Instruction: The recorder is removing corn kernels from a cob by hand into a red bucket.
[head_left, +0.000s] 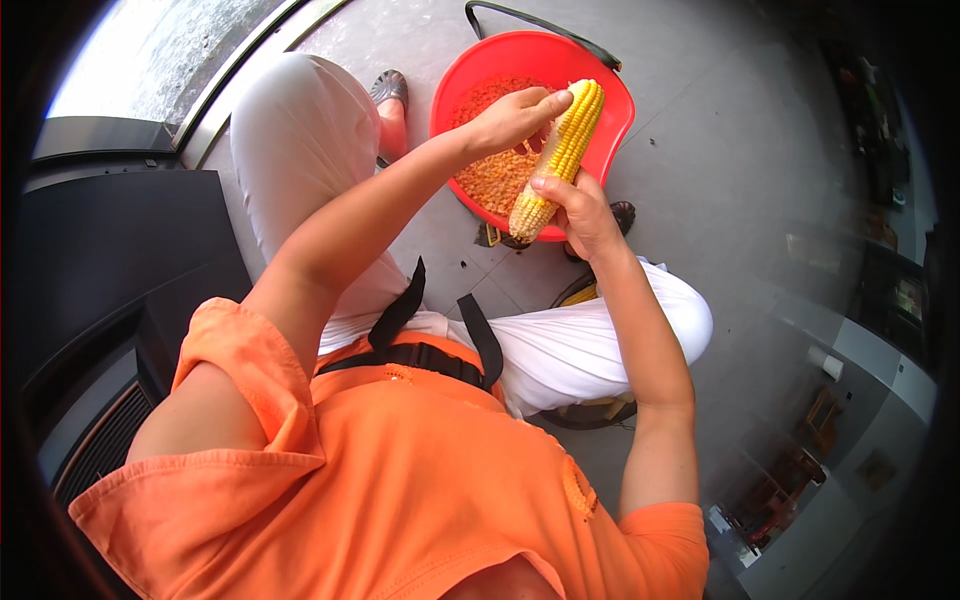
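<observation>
My right hand (585, 214) grips a yellow ear of corn (574, 139) near its lower end and holds it tilted over a red plastic bucket (615, 112). Rows of kernels cover the side facing me, while a pale, stripped-looking strip runs along the left edge. My left hand (517, 120) is at the ear's upper left side. Its thumb lies against the kernels, and its fingers are spread below, partly hidden. Loose orange-yellow corn kernels (495, 184) cover the bottom of the bucket.
The bucket's dark handle (544, 26) leans out over its far rim. Under my right leg, a container's dark rim shows with yellow corn (581, 295) in it. A dark cabinet (120, 255) stands left, near a glass door (172, 67). Small dark bits dot the grey tiled floor (720, 187).
</observation>
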